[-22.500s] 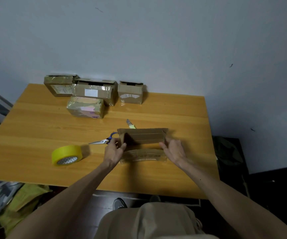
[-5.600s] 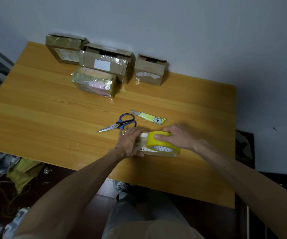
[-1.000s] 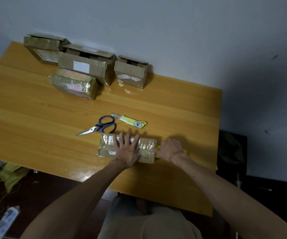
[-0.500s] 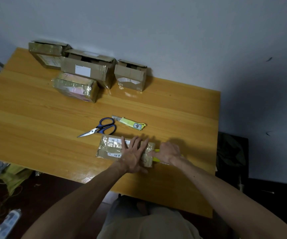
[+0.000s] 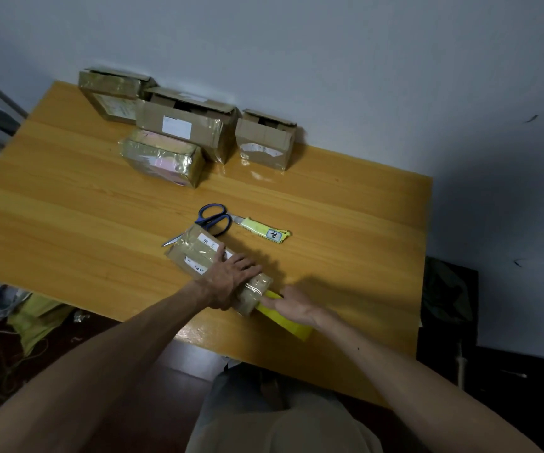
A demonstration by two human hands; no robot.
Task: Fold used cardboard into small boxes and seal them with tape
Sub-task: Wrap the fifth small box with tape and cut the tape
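A small flat cardboard box [image 5: 195, 253] wrapped in clear tape lies on the wooden table [image 5: 68, 204], turned at an angle. My left hand [image 5: 229, 277] lies flat on its top with the fingers spread. At the box's near right end my right hand [image 5: 292, 307] holds the yellow tape roll [image 5: 283, 318], which sits against that end and is partly hidden under the hand.
Blue-handled scissors [image 5: 213, 219] lie just behind the box, touching its far corner. A yellow utility knife [image 5: 262, 230] lies to their right. Several taped boxes [image 5: 182, 125] stand along the wall at the back. The table's near edge runs close under my hands.
The box has turned so its left end swings toward the scissors. My left hand has slid right along its top. My right hand and the tape roll have come nearer the table's front edge.
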